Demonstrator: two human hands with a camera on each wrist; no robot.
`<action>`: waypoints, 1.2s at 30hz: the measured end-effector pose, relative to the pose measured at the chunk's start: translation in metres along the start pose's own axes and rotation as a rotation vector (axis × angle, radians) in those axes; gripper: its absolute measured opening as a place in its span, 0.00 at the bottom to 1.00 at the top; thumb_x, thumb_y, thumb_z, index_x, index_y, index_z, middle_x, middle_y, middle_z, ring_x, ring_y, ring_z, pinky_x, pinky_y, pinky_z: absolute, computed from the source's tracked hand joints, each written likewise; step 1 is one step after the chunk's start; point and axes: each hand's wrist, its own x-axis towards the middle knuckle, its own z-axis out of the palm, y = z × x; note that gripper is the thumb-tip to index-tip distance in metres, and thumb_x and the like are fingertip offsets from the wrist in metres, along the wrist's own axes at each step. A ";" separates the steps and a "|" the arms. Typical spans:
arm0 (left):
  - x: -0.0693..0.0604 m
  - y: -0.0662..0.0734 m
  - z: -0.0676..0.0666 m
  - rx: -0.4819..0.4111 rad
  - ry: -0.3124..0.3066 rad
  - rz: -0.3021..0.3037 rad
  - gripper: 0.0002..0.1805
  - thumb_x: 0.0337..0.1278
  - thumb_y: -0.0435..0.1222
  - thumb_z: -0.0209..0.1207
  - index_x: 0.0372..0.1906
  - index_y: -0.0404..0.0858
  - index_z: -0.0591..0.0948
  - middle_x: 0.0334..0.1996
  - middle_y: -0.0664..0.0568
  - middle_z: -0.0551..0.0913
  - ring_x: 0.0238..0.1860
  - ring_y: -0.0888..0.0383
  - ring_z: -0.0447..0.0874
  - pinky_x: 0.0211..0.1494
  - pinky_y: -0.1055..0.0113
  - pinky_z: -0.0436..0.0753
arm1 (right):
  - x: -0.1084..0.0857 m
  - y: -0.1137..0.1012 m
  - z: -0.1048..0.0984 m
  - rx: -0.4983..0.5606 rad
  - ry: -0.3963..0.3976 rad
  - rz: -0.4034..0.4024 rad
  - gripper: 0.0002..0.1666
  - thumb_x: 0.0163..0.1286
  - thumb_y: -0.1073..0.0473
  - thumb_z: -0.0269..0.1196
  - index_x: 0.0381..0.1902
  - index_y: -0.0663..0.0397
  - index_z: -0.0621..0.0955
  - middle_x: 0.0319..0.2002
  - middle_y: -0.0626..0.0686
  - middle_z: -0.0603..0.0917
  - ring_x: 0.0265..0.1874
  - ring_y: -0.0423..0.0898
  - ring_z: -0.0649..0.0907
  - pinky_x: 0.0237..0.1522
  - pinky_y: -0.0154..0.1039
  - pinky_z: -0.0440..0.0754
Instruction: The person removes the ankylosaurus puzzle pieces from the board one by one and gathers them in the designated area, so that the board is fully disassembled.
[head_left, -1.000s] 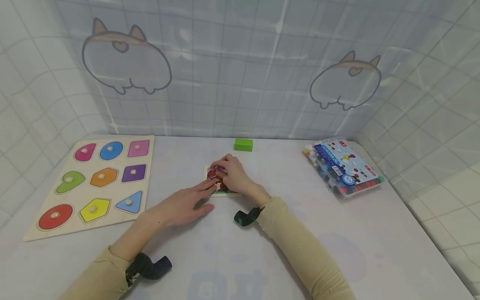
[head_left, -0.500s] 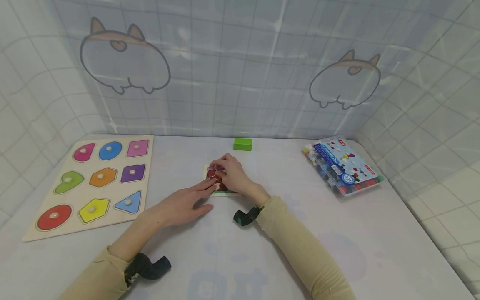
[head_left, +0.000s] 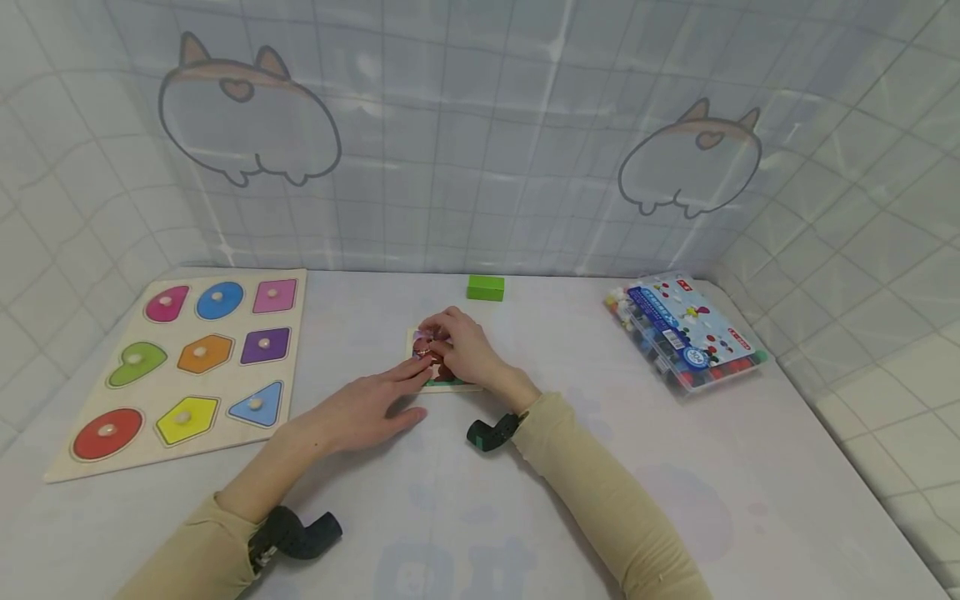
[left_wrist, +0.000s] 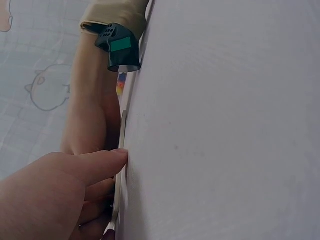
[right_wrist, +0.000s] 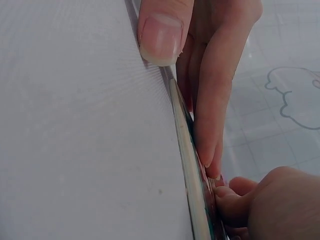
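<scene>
A small flat picture puzzle (head_left: 450,386) with a brown figure, pale border and green lower strip lies mid-table, partly covered by both hands. My left hand (head_left: 367,408) reaches in from the left. Its fingers extend onto the picture, and its thumb lies at the near side. Over the upper part, my right hand (head_left: 471,352) has bent fingers and seems to pinch a brown puzzle piece (head_left: 422,343). The right wrist view shows the board's thin edge (right_wrist: 187,165), with the right thumb and fingers low against its face. The piece's outline is mostly hidden.
A wooden knob puzzle (head_left: 168,379) with colourful shapes lies at the left. Behind the hands sits a green block (head_left: 486,288). A clear case (head_left: 686,333) of coloured parts lies at the right. A patterned curtain (head_left: 480,150) hangs behind the table.
Both hands keep nearly the same place. The brown area under the right fingers looks lighter now, with slight finger movement there. The view has shifted very slightly.
</scene>
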 end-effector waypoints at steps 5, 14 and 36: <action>0.000 0.000 0.000 0.002 0.005 0.003 0.35 0.72 0.51 0.55 0.76 0.41 0.63 0.79 0.48 0.55 0.75 0.45 0.63 0.71 0.46 0.69 | 0.000 0.000 -0.001 0.014 -0.020 0.027 0.20 0.73 0.66 0.61 0.61 0.55 0.80 0.49 0.56 0.77 0.49 0.48 0.83 0.53 0.40 0.80; 0.001 0.000 0.001 0.021 0.007 0.012 0.35 0.72 0.51 0.54 0.76 0.41 0.63 0.79 0.47 0.55 0.75 0.45 0.63 0.71 0.46 0.69 | 0.000 0.002 -0.002 0.036 -0.020 0.009 0.19 0.73 0.61 0.62 0.60 0.53 0.81 0.45 0.55 0.79 0.47 0.48 0.83 0.50 0.39 0.80; 0.001 -0.001 0.001 0.021 0.021 0.019 0.36 0.71 0.51 0.56 0.76 0.41 0.63 0.79 0.47 0.56 0.75 0.45 0.63 0.71 0.46 0.70 | 0.001 0.005 0.000 0.158 0.024 0.067 0.13 0.74 0.58 0.61 0.54 0.48 0.82 0.41 0.52 0.87 0.39 0.43 0.83 0.41 0.33 0.78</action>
